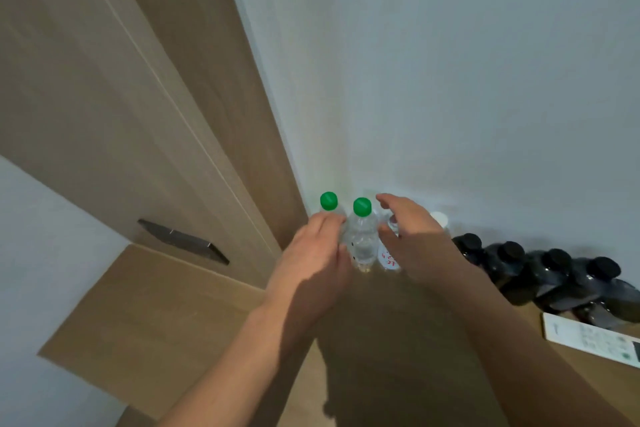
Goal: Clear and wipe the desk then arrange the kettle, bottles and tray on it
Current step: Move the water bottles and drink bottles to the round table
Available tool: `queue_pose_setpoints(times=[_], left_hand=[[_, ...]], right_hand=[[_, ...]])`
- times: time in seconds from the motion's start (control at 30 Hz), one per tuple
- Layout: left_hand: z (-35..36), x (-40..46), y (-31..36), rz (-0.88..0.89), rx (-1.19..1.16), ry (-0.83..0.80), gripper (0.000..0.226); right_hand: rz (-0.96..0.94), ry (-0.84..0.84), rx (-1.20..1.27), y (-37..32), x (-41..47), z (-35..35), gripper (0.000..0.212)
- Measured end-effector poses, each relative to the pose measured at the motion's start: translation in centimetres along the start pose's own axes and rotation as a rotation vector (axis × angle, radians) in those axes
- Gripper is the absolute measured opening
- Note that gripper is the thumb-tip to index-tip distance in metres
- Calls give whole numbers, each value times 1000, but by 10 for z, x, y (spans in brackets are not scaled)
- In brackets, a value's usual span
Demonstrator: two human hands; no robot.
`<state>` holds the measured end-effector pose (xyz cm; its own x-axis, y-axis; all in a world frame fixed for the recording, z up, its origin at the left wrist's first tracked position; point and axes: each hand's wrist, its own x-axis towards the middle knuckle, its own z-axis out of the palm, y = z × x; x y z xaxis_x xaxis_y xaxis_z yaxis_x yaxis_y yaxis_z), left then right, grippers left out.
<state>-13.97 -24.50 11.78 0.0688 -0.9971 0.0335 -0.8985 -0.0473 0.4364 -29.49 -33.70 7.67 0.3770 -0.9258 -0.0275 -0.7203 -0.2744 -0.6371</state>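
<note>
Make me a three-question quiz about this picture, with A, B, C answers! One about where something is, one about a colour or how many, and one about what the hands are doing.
1. Where do the dark bottles stand?
A. Along the wall, right of the clear bottles
B. On the floor
C. Left of the wooden door

2. How many green caps show?
A. One
B. Two
C. Four

3. What is the right hand doing?
A. Wiping with a cloth
B. Reaching, fingers spread, beside a clear bottle
C. Resting flat on the desk

Answers:
1 A: they line up on the desk against the wall, to the right.
2 B: one green cap and another green cap top two clear bottles.
3 B: its fingers are apart next to the red-labelled bottle; the left hand reaches the green-capped ones.
</note>
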Motion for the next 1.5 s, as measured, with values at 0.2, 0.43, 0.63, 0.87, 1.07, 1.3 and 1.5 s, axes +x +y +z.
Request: queue_pose_setpoints(times=[0.2, 0.43, 0.63, 0.87, 1.07, 1.3, 1.5], left_hand=[[13, 7, -8, -104, 9, -60, 32], [16, -1, -19, -247, -3, -192, 32], [2, -9, -3, -332, -129, -37, 39], [25, 57, 17, -260, 17, -126, 47], [58, 108, -4, -461, 111, -154, 46], [86, 107, -9, -405, 154, -59, 33], [83, 75, -9, -379, 70, 65, 31]], right_hand=[[-51, -130, -321, -5, 61, 23, 42], [-86, -115, -546, -4, 69, 40, 24], [6, -151, -201, 10, 13, 13, 28], [84, -99, 27, 40, -56, -19, 29], [87, -42, 87, 73, -82, -28, 27], [168, -41, 81, 97, -101, -28, 28], [162, -6, 69, 91, -100, -32, 28]])
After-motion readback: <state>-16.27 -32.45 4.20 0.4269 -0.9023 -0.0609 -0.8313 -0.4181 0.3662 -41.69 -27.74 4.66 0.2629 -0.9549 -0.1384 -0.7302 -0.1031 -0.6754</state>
